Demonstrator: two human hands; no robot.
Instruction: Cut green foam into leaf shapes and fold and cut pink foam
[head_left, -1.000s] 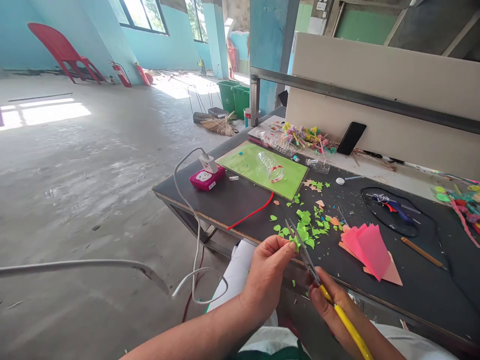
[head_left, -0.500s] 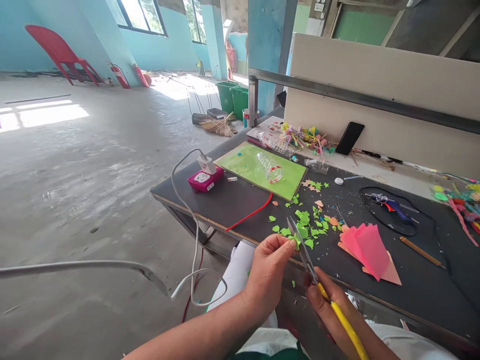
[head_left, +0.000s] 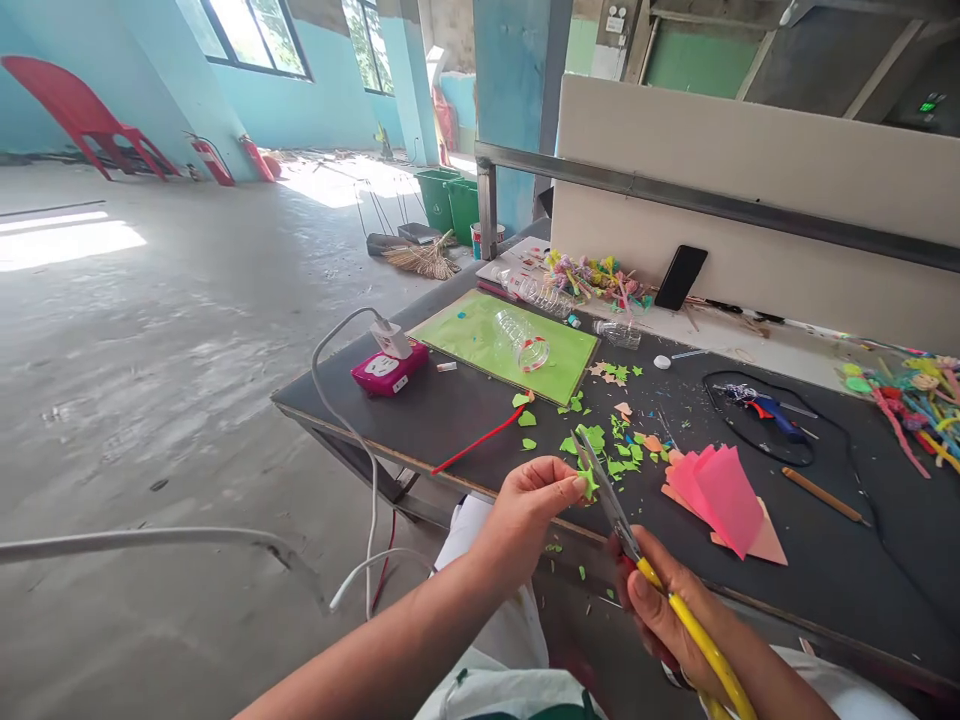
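My left hand (head_left: 536, 505) pinches a small green paper piece (head_left: 589, 486) with pointed edges between thumb and fingertips, over the table's front edge. My right hand (head_left: 664, 590) is wrapped round the yellow handles of the scissors (head_left: 611, 500). The scissor blades point up and lie right beside the green piece, slightly apart at the tips. Behind the blades, green paper scraps (head_left: 592, 438) are scattered on the black tabletop (head_left: 465, 420). Pink paper sheets (head_left: 724, 495) lie to the right of them.
A green sheet (head_left: 465, 330) holds a plastic bottle (head_left: 525, 345). Left of it, a magenta power adapter (head_left: 386, 370) has a white cable. A red pipe cleaner (head_left: 480, 445), glue gun (head_left: 784, 420), wooden stick (head_left: 825, 495) and leaning phone (head_left: 681, 277) are also on the table.
The view has shifted slightly right. Some green scraps now lie near the red pipe cleaner's upper end, and more appear below the table edge. Both hands keep their holds.
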